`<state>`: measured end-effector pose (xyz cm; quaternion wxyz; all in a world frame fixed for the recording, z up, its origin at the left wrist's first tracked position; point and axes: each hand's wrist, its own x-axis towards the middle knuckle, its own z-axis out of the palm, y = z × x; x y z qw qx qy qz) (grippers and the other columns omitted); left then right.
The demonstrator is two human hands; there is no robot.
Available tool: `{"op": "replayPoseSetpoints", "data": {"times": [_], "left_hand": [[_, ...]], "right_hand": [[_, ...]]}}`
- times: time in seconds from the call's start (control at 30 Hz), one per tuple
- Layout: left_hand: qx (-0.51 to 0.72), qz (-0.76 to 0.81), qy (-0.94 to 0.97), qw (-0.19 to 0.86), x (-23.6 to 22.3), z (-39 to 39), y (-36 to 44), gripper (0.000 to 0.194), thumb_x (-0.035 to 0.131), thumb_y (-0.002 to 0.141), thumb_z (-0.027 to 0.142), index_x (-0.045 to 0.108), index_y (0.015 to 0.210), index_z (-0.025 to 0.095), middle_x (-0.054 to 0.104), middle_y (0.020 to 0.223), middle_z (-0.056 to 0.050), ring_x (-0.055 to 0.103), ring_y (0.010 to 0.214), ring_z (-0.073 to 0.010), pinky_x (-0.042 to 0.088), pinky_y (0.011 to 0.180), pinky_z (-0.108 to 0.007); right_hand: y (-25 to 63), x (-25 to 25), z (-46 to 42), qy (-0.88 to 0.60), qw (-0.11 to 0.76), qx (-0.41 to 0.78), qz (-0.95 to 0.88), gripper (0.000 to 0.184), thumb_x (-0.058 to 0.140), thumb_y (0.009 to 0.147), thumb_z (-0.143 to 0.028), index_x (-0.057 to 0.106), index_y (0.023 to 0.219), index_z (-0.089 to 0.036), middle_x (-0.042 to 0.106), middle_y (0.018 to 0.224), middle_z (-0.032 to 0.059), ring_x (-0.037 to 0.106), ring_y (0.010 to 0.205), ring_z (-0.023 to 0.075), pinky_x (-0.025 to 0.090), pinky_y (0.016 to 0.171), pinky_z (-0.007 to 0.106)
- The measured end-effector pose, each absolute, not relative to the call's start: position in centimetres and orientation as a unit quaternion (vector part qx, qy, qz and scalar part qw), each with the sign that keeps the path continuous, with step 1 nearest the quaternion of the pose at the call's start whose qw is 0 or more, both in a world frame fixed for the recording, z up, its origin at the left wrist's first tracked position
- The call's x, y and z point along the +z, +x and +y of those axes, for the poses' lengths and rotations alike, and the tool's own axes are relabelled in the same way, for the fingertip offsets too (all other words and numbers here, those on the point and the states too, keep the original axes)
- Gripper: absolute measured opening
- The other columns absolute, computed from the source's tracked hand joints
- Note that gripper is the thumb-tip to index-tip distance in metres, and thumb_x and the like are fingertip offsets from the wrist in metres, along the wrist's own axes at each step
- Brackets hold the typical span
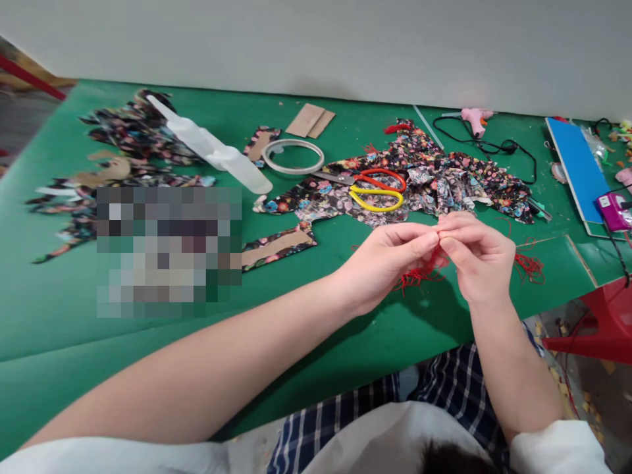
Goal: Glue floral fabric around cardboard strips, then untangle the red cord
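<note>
Green table [345,352] against a pale wall [316,52], scissors [352,179] across floral fabric [447,172] at the hands' eleven o'clock, glue gun [476,121] at one, left hand [385,255] and right hand [480,258] meeting, fingers pinched together on red thread [436,259] bunched toward six.

Light moderate, diffuse | soft shadow below hands [382,263] [481,257] | pixelated patch [169,253] left | edges stretched

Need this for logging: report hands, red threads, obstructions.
Left hand, right hand pinched together. Red threads at fingertips, trailing below. Scissors beyond, on floral fabric; nothing visibly blocking.
</note>
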<state>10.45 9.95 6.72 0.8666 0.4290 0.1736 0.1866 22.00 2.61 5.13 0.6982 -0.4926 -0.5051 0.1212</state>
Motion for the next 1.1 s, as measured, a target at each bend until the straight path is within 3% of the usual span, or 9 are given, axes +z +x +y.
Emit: {"op": "replayPoseSetpoints", "data": {"times": [0.43,0.63,0.8,1.1], "left_hand": [[0.214,0.196,0.408,0.866,7.02,9.84,10.30,0.031,0.085,0.057,0.038,0.064,0.060,0.015,0.060,0.055,0.004,0.051,0.050,-0.0037,0.041,0.051,-0.015],[0.248,0.201,0.472,0.822,7.04,9.94,10.23,0.035,0.082,0.061,0.043,0.061,0.061,0.015,0.054,0.051,0.005,0.042,0.043,-0.0033,0.032,0.044,-0.018],[0.272,0.185,0.503,0.799,6.87,9.91,10.13,0.035,0.080,0.064,0.044,0.060,0.065,0.015,0.045,0.048,0.008,0.032,0.040,-0.0022,0.022,0.039,-0.018],[0.314,0.157,0.551,0.757,6.92,10.09,10.23,0.032,0.076,0.069,0.043,0.062,0.064,0.015,0.057,0.057,0.003,0.049,0.055,-0.0065,0.042,0.055,-0.020]], "right_hand": [[21.77,5.04,2.77,-0.483,0.704,0.122,-0.506,0.014,0.067,0.076,-0.019,0.070,0.080,-0.032,0.072,0.081,-0.0049,0.066,0.082,0.0120,0.054,0.080,0.033],[21.86,4.99,2.71,-0.497,0.702,0.141,-0.491,0.014,0.070,0.074,-0.022,0.070,0.083,-0.032,0.070,0.086,-0.0054,0.065,0.087,0.0100,0.055,0.082,0.028],[22.15,4.82,2.69,-0.504,0.710,0.212,-0.445,0.027,0.076,0.069,-0.029,0.069,0.095,-0.034,0.072,0.093,-0.0053,0.067,0.086,0.0112,0.057,0.080,0.028],[22.44,4.74,2.39,-0.483,0.695,0.242,-0.475,0.019,0.068,0.077,-0.022,0.073,0.089,-0.037,0.073,0.087,-0.0070,0.066,0.084,0.0077,0.054,0.076,0.023]]}}
